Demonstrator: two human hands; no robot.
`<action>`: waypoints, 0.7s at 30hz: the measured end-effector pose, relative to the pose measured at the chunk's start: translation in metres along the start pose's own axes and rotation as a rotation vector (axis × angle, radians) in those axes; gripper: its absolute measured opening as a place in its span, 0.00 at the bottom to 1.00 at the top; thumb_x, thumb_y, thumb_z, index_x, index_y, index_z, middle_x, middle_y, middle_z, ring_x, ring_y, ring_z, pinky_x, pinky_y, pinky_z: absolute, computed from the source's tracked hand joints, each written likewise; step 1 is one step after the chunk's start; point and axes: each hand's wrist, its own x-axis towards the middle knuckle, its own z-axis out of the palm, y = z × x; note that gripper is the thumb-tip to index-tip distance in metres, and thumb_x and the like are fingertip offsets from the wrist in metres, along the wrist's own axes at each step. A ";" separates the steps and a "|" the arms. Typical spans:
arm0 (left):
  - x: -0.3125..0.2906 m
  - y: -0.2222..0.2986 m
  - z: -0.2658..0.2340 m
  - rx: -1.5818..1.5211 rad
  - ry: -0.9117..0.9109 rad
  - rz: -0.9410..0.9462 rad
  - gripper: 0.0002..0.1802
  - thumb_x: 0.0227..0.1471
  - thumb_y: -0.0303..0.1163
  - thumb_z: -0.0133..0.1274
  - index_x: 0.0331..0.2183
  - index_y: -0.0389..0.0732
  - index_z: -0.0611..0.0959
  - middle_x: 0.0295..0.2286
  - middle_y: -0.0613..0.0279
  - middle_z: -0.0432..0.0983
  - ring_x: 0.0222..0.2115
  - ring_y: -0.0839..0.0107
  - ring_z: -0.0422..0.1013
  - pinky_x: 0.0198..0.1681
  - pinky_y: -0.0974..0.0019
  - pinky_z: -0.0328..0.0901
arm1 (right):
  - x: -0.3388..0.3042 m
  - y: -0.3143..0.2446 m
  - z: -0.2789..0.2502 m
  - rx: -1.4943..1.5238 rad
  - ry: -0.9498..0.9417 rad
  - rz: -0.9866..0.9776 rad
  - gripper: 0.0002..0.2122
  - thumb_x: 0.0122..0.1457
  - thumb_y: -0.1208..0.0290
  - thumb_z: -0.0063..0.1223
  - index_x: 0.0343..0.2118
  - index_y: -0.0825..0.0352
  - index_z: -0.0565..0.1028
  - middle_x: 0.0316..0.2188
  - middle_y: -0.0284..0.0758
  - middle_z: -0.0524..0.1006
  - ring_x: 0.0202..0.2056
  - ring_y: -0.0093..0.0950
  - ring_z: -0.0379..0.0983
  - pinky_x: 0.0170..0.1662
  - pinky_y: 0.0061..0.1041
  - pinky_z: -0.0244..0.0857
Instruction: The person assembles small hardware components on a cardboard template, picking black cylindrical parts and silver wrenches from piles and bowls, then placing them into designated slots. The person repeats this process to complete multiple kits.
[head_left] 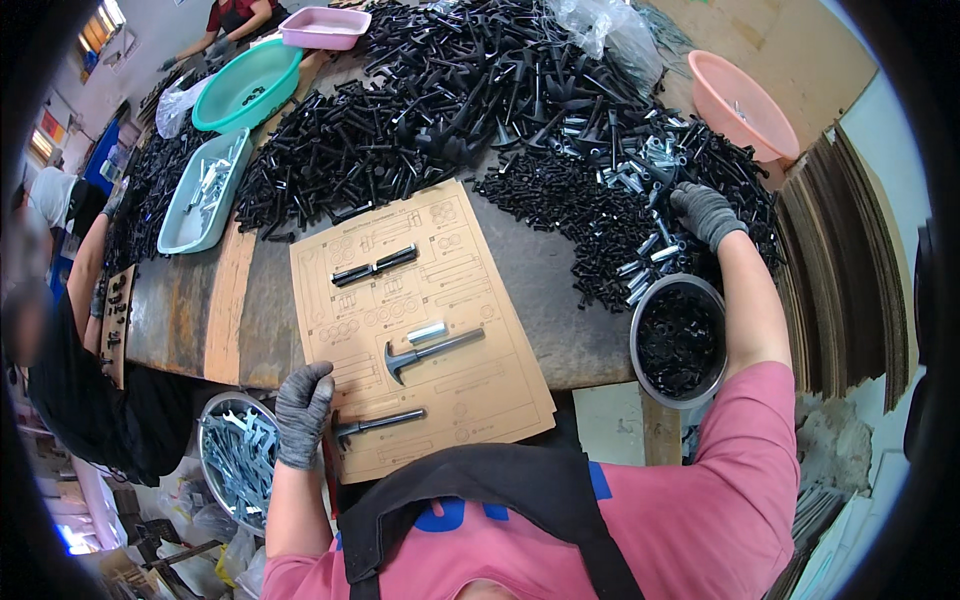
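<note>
At the far left a co-worker in black (90, 390) leans over the same table (560, 300). Below its edge sits a metal bowl of flat silver wrenches (235, 460), and the person's gloved left hand (300, 412) hangs just beside it, fingers curled loosely, gripping nothing I can see. Next comes the tan cardboard template (420, 320) printed with part outlines; on it lie two short black bolts (373, 265), a small silver sleeve (427, 332), a hammer-shaped tool (430, 352) and a second black tool (378, 425) near the hand. Farther right, a steel bowl of black screws (678, 340) stands at the table edge. The gloved right hand (706, 212) rests on the heap of black and silver bolts (640, 200), fingers bent into it; whether it grips one I cannot tell.
</note>
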 end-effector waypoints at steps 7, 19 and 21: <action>0.005 0.000 0.002 -0.032 0.002 -0.069 0.10 0.47 0.25 0.52 0.35 0.36 0.78 0.30 0.61 0.74 0.32 0.74 0.69 0.38 0.72 0.63 | -0.004 0.004 0.008 0.616 0.512 0.207 0.10 0.47 0.71 0.52 0.35 0.59 0.73 0.33 0.38 0.72 0.38 0.36 0.69 0.42 0.33 0.62; 0.004 0.002 0.004 -0.065 0.009 -0.100 0.10 0.46 0.24 0.51 0.35 0.36 0.78 0.31 0.60 0.75 0.34 0.73 0.69 0.40 0.72 0.62 | -0.008 -0.035 -0.025 0.289 -0.187 0.382 0.20 0.39 0.75 0.57 0.41 0.60 0.70 0.43 0.41 0.68 0.44 0.39 0.66 0.46 0.34 0.62; 0.004 0.002 0.003 -0.073 0.005 -0.127 0.10 0.46 0.24 0.51 0.35 0.36 0.78 0.32 0.60 0.75 0.34 0.73 0.69 0.40 0.72 0.62 | -0.008 -0.032 -0.023 0.208 -0.154 0.264 0.21 0.38 0.75 0.58 0.40 0.60 0.70 0.43 0.41 0.67 0.43 0.40 0.67 0.45 0.35 0.63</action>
